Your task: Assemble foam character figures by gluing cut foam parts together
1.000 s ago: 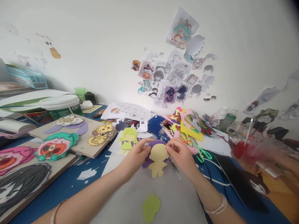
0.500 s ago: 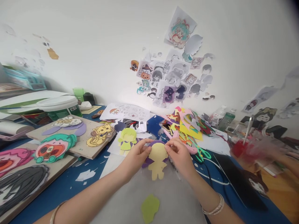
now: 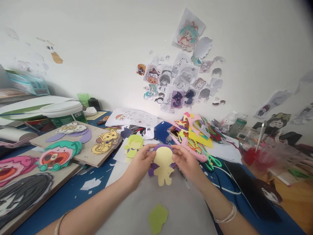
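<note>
A pale yellow doll-shaped paper cutout [image 3: 164, 166] with a purple piece [image 3: 152, 169] behind it is held up between my hands. My left hand [image 3: 143, 160] pinches its upper left edge, thumb in front. On the upper right edge my right hand [image 3: 187, 160] grips it likewise. Below, a green cutout [image 3: 157, 218] lies on the grey sheet [image 3: 137, 212]. Just beyond my left hand, a yellow-green doll figure [image 3: 133, 147] rests on white paper.
Coloured paper scraps [image 3: 195, 127], a pink tool [image 3: 189, 147] and green-handled scissors [image 3: 212, 162] lie behind my right hand. Boards with finished character cutouts [image 3: 61, 155] and a white-lidded tub [image 3: 62, 112] stand left. At right are a black panel [image 3: 251, 189] and a cable [image 3: 230, 189].
My right fingers have shifted slightly lower along the cutout's edge and closed around it. A blurred hand at the far right has gone from view.
</note>
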Motion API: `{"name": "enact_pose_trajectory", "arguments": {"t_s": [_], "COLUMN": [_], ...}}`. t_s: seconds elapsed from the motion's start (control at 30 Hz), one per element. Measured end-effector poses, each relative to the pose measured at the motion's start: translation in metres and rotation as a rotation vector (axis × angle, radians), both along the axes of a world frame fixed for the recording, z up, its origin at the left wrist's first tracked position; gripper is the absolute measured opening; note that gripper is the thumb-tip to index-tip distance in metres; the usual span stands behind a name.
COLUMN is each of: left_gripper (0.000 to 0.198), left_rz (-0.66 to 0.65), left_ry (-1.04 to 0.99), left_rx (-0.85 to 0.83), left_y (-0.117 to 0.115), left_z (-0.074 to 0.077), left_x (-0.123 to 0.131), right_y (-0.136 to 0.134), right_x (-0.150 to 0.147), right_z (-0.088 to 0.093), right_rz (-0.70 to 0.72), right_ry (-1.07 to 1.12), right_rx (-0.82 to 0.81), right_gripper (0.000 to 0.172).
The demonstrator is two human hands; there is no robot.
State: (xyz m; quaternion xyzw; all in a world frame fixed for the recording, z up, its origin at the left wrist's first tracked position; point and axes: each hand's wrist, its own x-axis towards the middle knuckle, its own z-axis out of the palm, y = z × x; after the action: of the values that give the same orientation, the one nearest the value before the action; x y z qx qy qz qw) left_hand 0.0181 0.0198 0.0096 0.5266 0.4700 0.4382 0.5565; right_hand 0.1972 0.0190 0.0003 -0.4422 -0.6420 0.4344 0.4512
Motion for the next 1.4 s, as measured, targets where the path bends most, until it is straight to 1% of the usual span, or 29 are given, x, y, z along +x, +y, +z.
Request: {"name": "enact_pose_trajectory", "arguments": {"t_s": [0.07, 0.13, 0.33, 0.5, 0.7, 0.87, 1.07, 1.2, 1.3, 1.4], "left_gripper": [0.034, 0.035, 0.030, 0.030, 0.037, 0.032, 0.031, 0.027, 0.028, 0.029], "left_rz": [-0.010, -0.019, -0.034, -0.057, -0.144, -0.113, -0.172, -0.174, -0.176, -0.183], "left_ry": [-0.009, -0.009, 0.029, 0.076, -0.011, 0.058, 0.079, 0.154, 0.205, 0.221], "left_rx": [-0.003, -0.003, 0.016, 0.077, 0.097, 0.125, 0.082, 0.112, 0.167, 0.182], "left_y": [0.001, 0.001, -0.002, -0.005, -0.004, -0.004, -0.008, -0.005, -0.003, -0.004], "left_z": [-0.001, -0.001, 0.004, 0.006, 0.002, 0.003, 0.005, 0.001, -0.003, -0.005], "left_x": [-0.001, -0.001, -0.001, 0.001, 0.002, 0.000, 0.003, 0.002, 0.001, 0.001], "right_y": [0.002, 0.003, 0.006, 0.006, 0.005, 0.002, -0.002, -0.004, -0.005, -0.006], "right_x": [0.002, 0.003, 0.001, -0.001, -0.003, -0.004, -0.002, -0.004, -0.007, -0.008], "right_z": [-0.001, -0.003, -0.008, -0.007, -0.007, -0.004, 0.000, 0.002, 0.003, 0.003], "right_rz": [0.076, 0.096, 0.071, 0.042, 0.022, 0.017, -0.057, -0.031, -0.021, 0.002], "right_ry": [0.054, 0.089, 0.130, 0.144, 0.146, 0.083, -0.059, -0.095, -0.110, -0.121], "right_rx": [-0.080, -0.111, -0.079, -0.092, -0.084, -0.033, 0.050, 0.063, 0.042, 0.035], "right_gripper": [0.044, 0.046, 0.043, 0.043, 0.041, 0.034, 0.020, 0.019, 0.018, 0.017]}}
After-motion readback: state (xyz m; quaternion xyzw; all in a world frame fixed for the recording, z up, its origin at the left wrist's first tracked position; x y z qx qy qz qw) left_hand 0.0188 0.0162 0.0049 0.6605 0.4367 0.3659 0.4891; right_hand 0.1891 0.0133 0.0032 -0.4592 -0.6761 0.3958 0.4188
